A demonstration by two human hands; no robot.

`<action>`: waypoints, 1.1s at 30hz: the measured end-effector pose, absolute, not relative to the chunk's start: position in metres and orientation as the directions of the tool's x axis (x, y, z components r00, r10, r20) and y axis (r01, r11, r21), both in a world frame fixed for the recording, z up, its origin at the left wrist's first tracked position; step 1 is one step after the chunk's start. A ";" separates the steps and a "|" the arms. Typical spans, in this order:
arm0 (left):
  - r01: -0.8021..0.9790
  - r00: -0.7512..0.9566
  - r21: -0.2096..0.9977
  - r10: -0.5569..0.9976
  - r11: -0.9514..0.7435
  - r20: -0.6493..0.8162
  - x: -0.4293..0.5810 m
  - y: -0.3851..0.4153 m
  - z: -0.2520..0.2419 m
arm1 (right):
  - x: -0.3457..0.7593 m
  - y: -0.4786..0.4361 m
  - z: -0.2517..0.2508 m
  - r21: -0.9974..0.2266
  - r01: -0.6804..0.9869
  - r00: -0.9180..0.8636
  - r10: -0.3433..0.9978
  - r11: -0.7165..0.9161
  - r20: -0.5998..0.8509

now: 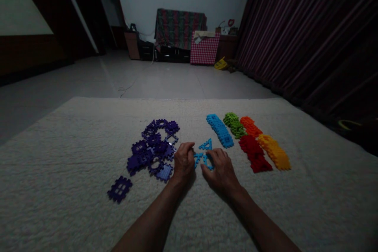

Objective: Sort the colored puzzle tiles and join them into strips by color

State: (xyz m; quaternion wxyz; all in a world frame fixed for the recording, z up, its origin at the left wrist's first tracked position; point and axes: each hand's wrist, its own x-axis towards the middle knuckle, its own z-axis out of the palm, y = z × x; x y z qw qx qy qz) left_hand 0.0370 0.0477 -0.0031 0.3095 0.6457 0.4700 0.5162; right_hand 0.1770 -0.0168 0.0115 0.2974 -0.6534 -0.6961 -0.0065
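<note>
In the middle of the pale quilted cover, my left hand has its fingers curled at the edge of a blue triangular interlocking piece, which it partly hides. My right hand pinches another blue interlocking piece between thumb and fingers, close beside the first. Just beyond both hands a blue toothed triangle lies flat. To the left of my left hand spreads a loose heap of purple interlocking tiles, with one purple tile apart from it, nearer to me.
Overlapping rows of blue, green, orange, red and yellow tiles lie to the right. Past the cover's far edge are a tiled floor and a low cabinet. Dark curtains hang at right.
</note>
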 end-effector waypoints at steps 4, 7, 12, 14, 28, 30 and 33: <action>0.295 0.033 0.882 0.926 -0.368 0.375 0.038 0.049 -0.004 | 0.179 -0.016 0.012 -0.412 0.893 0.038 0.882 0.181 0.470; 0.289 0.023 0.883 0.925 -0.370 0.380 0.038 0.048 -0.004 | 0.180 -0.019 0.013 -0.359 0.932 0.121 0.885 0.055 0.450; 0.274 0.016 0.891 0.928 -0.362 0.372 0.037 0.050 -0.007 | 0.178 -0.024 0.014 -0.318 0.948 0.128 0.910 0.005 0.394; 0.271 0.027 0.891 0.929 -0.363 0.370 0.036 0.051 -0.008 | 0.179 -0.022 0.014 -0.382 0.923 0.127 0.896 0.051 0.426; 0.284 0.042 0.877 0.919 -0.387 0.392 0.036 0.051 -0.006 | 0.240 0.014 -0.003 -0.436 0.900 0.308 0.700 0.005 0.644; 0.293 0.038 0.873 0.917 -0.389 0.396 0.036 0.051 -0.006 | 0.242 0.017 -0.006 -0.433 0.901 0.308 0.695 0.006 0.650; 0.302 0.042 0.870 0.917 -0.391 0.397 0.036 0.051 -0.006 | 0.245 0.018 -0.011 -0.422 0.907 0.307 0.680 0.004 0.665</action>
